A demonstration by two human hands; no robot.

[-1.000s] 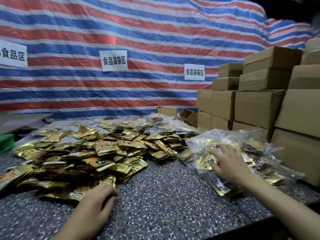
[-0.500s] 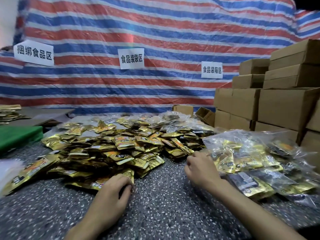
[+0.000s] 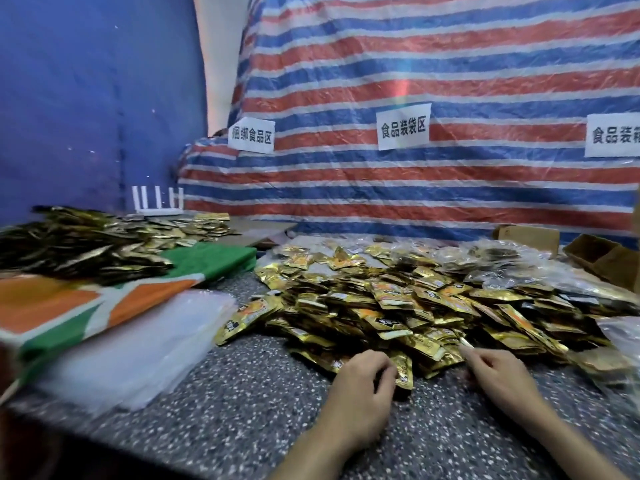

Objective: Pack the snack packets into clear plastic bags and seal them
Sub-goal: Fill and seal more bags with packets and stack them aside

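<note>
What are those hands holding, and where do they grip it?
Left hand grips a gold snack packet by its left edge; right hand touches the pile, grip unclear.

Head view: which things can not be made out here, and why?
Right paper sign: head view, last characters cut off by the right edge.
Snack packets: print too small and blurred to read.
Left hand: fingertips curl under, so any grip on a packet is hidden.
Right hand: whether its fingertips pinch anything is too small to tell.
Orange and green sheet: motion blur, cut by the left edge.
</note>
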